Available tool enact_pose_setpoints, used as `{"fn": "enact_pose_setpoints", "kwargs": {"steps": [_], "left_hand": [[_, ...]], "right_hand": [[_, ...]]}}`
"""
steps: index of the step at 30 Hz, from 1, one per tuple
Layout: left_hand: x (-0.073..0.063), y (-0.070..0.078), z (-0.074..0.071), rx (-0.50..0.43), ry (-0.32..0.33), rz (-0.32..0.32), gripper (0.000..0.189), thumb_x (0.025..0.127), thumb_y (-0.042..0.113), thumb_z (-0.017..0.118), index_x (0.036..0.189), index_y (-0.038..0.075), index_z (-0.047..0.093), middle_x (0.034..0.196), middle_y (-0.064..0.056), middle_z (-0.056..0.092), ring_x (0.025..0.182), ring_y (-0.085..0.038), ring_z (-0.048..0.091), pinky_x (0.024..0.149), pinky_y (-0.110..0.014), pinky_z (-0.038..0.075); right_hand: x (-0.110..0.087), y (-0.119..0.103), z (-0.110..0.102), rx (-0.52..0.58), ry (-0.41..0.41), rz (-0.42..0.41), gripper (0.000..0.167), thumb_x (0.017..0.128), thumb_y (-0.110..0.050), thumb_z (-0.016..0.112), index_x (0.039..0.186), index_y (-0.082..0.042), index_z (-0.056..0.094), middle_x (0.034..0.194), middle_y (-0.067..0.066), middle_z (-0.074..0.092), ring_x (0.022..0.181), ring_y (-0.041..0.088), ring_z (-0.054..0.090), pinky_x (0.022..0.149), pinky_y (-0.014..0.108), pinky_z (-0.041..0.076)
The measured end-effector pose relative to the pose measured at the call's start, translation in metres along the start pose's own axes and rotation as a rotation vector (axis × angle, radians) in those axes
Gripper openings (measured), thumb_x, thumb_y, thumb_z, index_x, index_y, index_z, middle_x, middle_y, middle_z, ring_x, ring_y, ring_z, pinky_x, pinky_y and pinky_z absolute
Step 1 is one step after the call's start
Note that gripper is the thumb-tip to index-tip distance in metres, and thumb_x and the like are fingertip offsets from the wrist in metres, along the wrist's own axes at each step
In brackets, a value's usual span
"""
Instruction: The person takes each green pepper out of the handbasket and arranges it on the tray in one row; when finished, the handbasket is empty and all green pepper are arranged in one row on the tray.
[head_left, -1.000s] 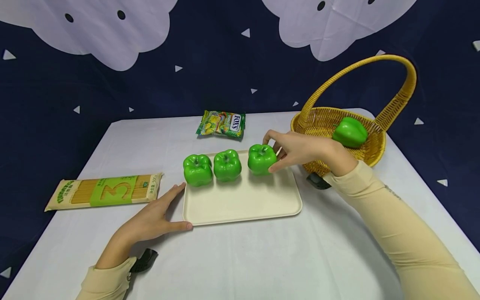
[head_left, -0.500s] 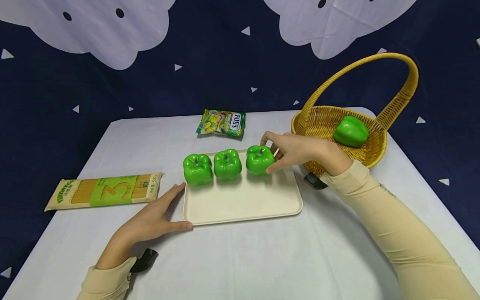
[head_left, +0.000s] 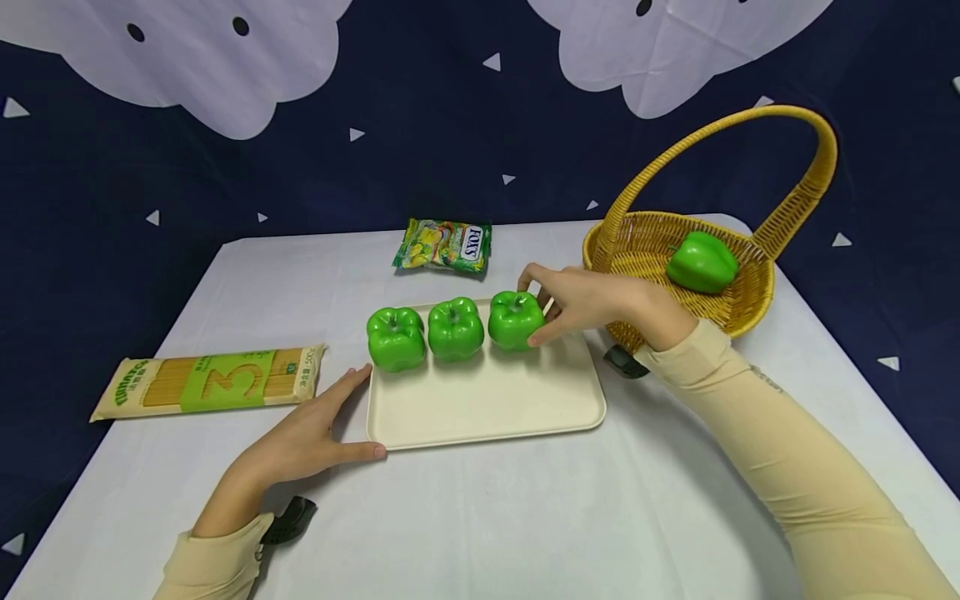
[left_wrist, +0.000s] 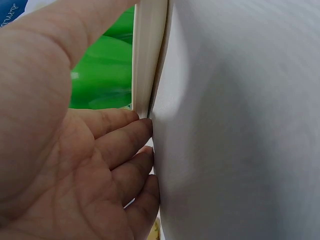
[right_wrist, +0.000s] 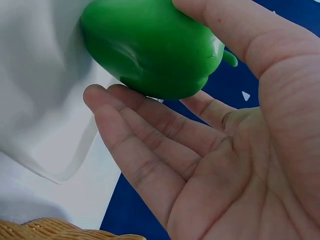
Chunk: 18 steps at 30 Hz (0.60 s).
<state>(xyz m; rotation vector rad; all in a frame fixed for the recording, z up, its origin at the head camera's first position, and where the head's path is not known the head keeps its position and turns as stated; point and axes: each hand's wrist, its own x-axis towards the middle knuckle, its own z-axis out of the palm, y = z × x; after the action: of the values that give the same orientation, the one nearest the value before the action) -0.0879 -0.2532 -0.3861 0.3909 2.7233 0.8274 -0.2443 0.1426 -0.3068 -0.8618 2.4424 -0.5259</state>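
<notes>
A cream rectangular tray (head_left: 487, 408) lies in the middle of the table, with a row of green bell peppers along its far side. My right hand (head_left: 588, 298) grips the rightmost bell pepper (head_left: 515, 321), thumb at its front and fingers behind. In the right wrist view that bell pepper (right_wrist: 150, 45) shows its stem between thumb and fingers. Left of it stand the middle bell pepper (head_left: 455, 330) and the left bell pepper (head_left: 396, 339). My left hand (head_left: 300, 442) touches the tray's left end, fingers extended along the edge and thumb at the near corner.
A yellow wicker basket (head_left: 645, 237) with a tall handle stands at the right, holding another green bell pepper (head_left: 702, 262). A noodle packet (head_left: 210, 383) lies at the left. Behind the tray is a Fox's candy bag (head_left: 444, 247). A dark patterned cloth hangs behind the table.
My right hand has shifted slightly left with the rightmost bell pepper, bringing it closer to the middle one. My left hand stays at the tray's edge.
</notes>
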Motion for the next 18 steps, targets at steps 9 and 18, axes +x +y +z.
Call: {"fn": "enact_pose_setpoints", "kwargs": {"steps": [9,18], "left_hand": [[0.0004,0.0018,-0.0006,-0.001,-0.004,-0.010,0.124,0.080,0.063,0.088,0.170,0.006,0.026,0.174,-0.028,0.029,0.159,-0.054,0.030,0.123,-0.074,0.034],[0.0006,0.0004,0.0010,0.003,0.001,-0.001,0.124,0.080,0.065,0.088,0.171,0.008,0.026,0.175,-0.025,0.029,0.160,-0.053,0.029,0.123,-0.074,0.034]], "right_hand": [[0.0016,-0.0020,0.0000,-0.009,-0.016,-0.011,0.071,0.092,-0.042,0.087,0.144,-0.016,0.045,0.132,0.016,0.075,0.116,0.026,0.076,0.104,0.045,0.061],[-0.0005,-0.0037,-0.0001,-0.001,-0.032,-0.013,0.073,0.092,-0.040,0.086,0.145,-0.015,0.043,0.132,0.019,0.074,0.114,0.027,0.077,0.102,0.047,0.061]]}}
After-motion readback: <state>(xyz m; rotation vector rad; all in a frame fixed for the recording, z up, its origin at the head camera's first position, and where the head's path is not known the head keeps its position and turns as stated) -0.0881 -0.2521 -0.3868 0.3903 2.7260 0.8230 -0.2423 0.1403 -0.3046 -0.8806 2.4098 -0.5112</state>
